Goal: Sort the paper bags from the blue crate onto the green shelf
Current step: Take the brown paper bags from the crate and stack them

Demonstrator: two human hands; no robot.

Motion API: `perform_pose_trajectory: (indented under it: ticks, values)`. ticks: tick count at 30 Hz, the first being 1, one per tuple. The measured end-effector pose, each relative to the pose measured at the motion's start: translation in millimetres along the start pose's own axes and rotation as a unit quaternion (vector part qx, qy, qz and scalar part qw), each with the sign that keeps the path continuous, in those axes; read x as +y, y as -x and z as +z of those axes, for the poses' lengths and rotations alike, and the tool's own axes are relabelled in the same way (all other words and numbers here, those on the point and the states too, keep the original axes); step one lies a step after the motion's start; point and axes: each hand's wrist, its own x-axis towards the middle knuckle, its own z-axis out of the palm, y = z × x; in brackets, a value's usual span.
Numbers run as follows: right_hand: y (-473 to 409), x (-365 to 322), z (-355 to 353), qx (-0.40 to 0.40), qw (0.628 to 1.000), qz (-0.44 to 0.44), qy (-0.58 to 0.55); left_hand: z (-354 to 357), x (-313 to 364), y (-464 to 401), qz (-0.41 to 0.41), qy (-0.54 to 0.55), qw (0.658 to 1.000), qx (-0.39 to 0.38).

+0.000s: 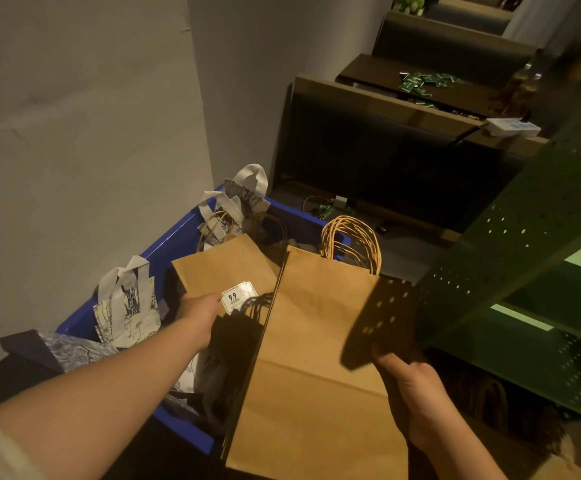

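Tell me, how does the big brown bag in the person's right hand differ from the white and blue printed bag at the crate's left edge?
The brown paper bag is plain kraft with twisted cord handles; the printed bag has a blue-and-white pattern and flat white strap handles. The brown one looks far larger. The right hand holds the brown one up flat, outside the blue crate; the printed one stands inside it. Both are handled carrier bags.

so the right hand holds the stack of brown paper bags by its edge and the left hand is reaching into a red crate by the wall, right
Nearly. The crate is blue, not red: the head view shows the blue plastic crate by the wall. The rest holds: the right hand holds the stack of flat brown paper bags by its edge, and the left hand reaches into the crate.
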Motion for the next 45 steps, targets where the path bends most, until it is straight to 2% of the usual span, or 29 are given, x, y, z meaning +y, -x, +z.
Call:
perform_pose_trajectory:
  ticks: [10,20,25,30,34,38,42,45]
  values:
    - [-9,10,-2,0.014,1.0,0.004,-0.019,-6,5,7,0.07,-0.117,0.99,0.028]
    - [-7,5,3,0.036,0.999,0.002,-0.028,-21,41,55,0.169,-0.222,0.959,-0.048]
    - [-6,4,1,0.043,0.999,0.003,-0.015,-50,90,115,0.267,-0.302,0.911,-0.087]
    - [-2,2,8,0.046,0.998,-0.031,-0.014,-69,125,185,0.394,-0.45,0.801,-0.009]
    - [2,0,15,0.051,0.998,-0.033,-0.014,-61,128,225,0.464,-0.481,0.743,0.029]
    - [3,1,20,0.05,0.998,-0.028,-0.009,-29,96,244,0.506,-0.47,0.723,-0.018]
    - [9,0,23,0.043,0.999,-0.021,0.003,-1,49,243,0.509,-0.48,0.71,-0.08]
    - [11,4,23,0.04,0.999,-0.024,-0.001,9,23,240,0.494,-0.469,0.72,-0.131]
